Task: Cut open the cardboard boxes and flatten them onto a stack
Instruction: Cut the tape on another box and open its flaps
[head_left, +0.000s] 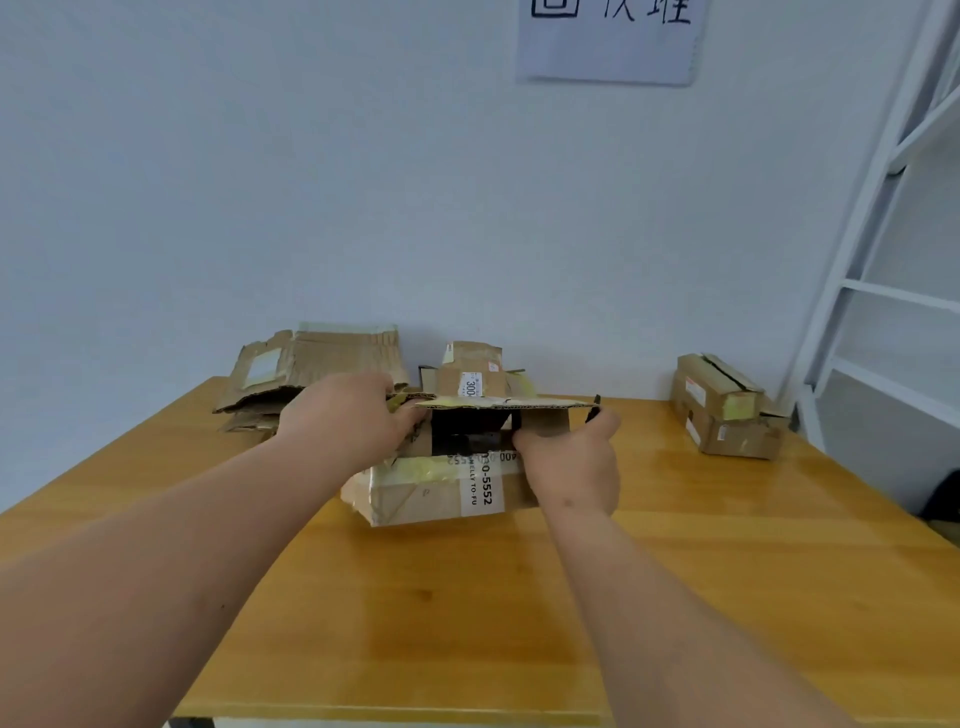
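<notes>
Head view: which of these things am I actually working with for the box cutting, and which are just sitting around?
Part of the job:
- open box, centre of table, left hand on its flap
- dark tool in right hand
- flattened stack, far left
- small box behind
- taped boxes, far right

Just lying about:
- wall sign
- white shelving
- table

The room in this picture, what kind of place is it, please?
Probably a plain workroom or storeroom used for sorting waste cardboard. A wooden table stands against a bare white wall, a handwritten paper sign hangs above, and white metal shelving stands at the right.
</notes>
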